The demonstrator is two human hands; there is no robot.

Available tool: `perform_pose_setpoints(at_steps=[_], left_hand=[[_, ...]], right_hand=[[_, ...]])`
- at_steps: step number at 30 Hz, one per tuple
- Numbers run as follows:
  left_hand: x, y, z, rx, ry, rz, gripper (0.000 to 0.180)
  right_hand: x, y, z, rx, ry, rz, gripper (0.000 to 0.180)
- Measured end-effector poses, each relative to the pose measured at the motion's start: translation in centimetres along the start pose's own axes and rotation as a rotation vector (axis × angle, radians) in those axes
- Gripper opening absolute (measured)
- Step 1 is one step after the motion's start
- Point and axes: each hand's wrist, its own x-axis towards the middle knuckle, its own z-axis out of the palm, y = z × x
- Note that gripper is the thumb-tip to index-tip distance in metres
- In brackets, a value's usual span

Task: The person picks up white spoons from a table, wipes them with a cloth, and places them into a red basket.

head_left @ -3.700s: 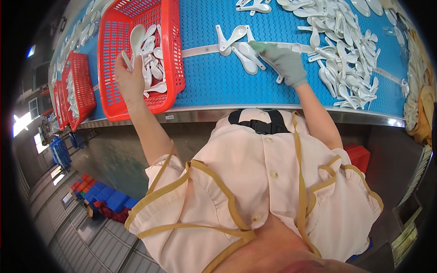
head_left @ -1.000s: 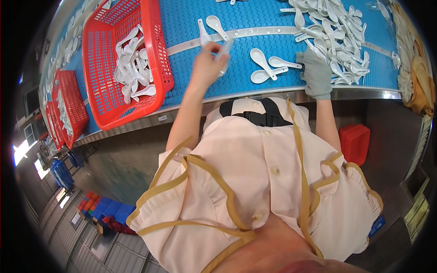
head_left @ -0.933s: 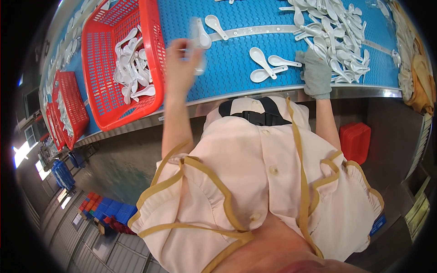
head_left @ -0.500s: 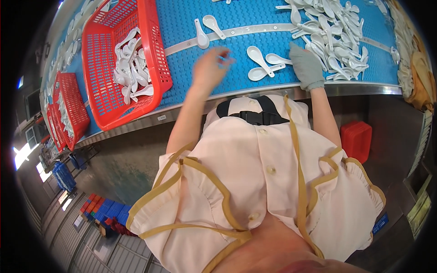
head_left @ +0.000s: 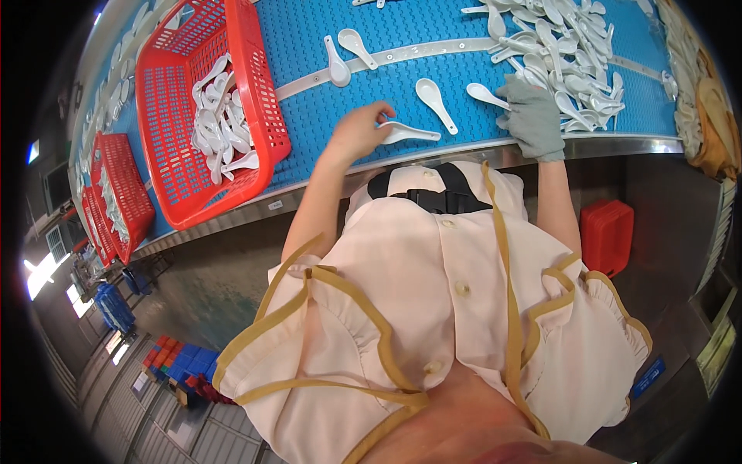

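Observation:
My bare left hand (head_left: 360, 133) is closed at the bowl end of a white soup spoon (head_left: 413, 134) near the front edge of the blue belt (head_left: 309, 120). On my right hand (head_left: 533, 124) is a grey glove. Its fingers are closed at the handle end of another white spoon (head_left: 485, 95), whose bowl points left. Between my hands lies a loose spoon (head_left: 436, 105), bowl away from me. Two more, a spoon (head_left: 337, 63) and a spoon (head_left: 357, 49), rest farther back. Beyond my right hand spreads a heap of white spoons (head_left: 576, 73).
At the left, a red perforated basket (head_left: 166, 158) holds several spoons. Smaller red baskets (head_left: 127, 174) with white pieces stand beyond it. A metal edge (head_left: 618, 146) runs along the belt's front. Under the right side is a red bin (head_left: 607, 236). Cloth (head_left: 707, 116) hangs at the far right.
My left hand has closed on a spoon, which has shifted left and turned slightly. My right hand has moved a little right, with its spoon now slightly right and higher.

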Motion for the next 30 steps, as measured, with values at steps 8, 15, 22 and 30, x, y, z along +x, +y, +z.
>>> perform_pose_setpoints(at_steps=[8, 15, 22, 30], left_hand=[[-6.8, -0.5, -8.2, -0.885, 0.616, 0.055, 0.021], [-9.8, -3.9, -13.2, -0.124, 1.397, -0.154, 0.043], [-4.2, 2.6, -3.8, -0.671, 0.51, 0.064, 0.043], [-4.5, 5.5, -4.1, -0.788, 0.172, 0.3, 0.029]], right_hand=[[0.0, 1.9, 5.7, -0.215, -0.076, 0.043, 0.02], [2.0, -1.7, 2.7, -0.364, -0.317, 0.021, 0.021], [3.8, -3.1, 2.5, -0.353, -0.365, -0.245, 0.018], [3.4, -11.5, -2.8, 0.087, -0.252, -0.386, 0.03]])
